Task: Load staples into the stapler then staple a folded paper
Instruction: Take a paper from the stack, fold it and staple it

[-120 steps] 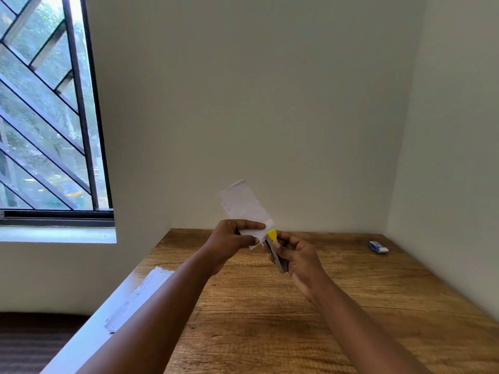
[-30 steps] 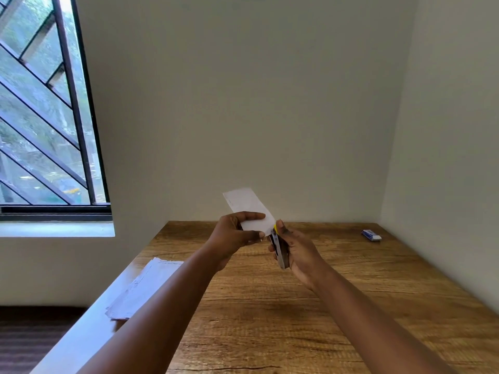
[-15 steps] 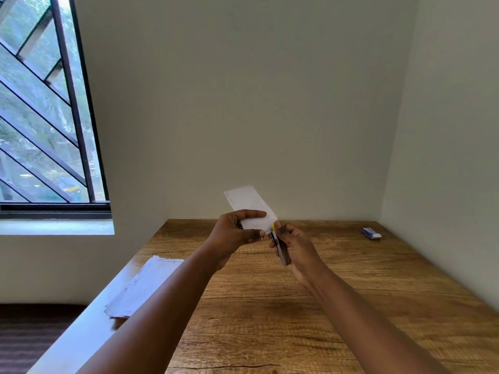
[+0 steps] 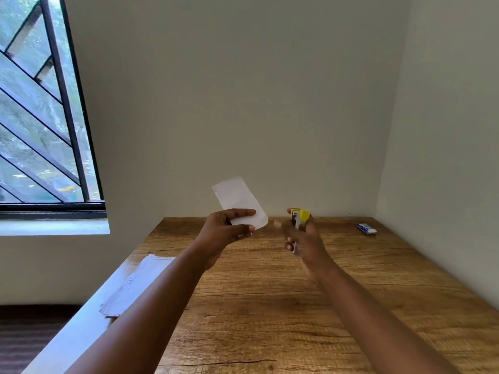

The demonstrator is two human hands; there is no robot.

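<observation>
My left hand [image 4: 225, 229] pinches a folded white paper [image 4: 237, 202] by its lower end, holding it up above the wooden table [image 4: 270, 306]. To its right, my right hand [image 4: 305, 240] grips a small stapler [image 4: 298, 220] with a yellow top, held upright. A gap of air separates the stapler from the paper's edge. My fingers hide the stapler's lower half.
A small blue and white staple box [image 4: 366, 229] lies at the table's far right, near the wall corner. A stack of white sheets [image 4: 135, 284] rests at the table's left edge. A barred window [image 4: 40, 117] is on the left.
The stapler was against the paper's lower right edge; my right hand has now pulled it away to the right. The paper stays held up in my left hand.
</observation>
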